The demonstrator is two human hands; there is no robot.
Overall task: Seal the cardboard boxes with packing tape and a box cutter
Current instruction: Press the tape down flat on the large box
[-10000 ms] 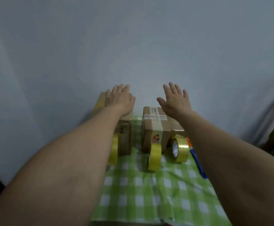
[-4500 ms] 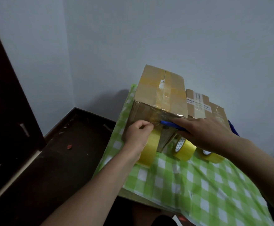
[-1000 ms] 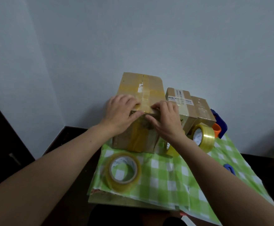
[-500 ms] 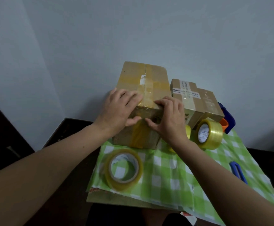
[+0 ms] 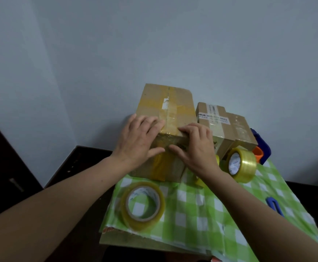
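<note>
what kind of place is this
Probably a home corner used for packing, not a warehouse: a small table under a green checked cloth against a plain wall, holding taped boxes and tape rolls.

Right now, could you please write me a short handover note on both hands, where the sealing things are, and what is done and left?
Left hand: flat on the big box, pressing tape at its front top edge; no grip on anything.
Right hand: same, pressing beside it.
Flat tape roll lies near the cloth's front edge; an upright roll stands by the small boxes. Blue cutter lies on the cloth at right.
Done: tape runs over the big box's top and front.
Left: smooth it down; whether the small boxes need more tape is unclear.
</note>
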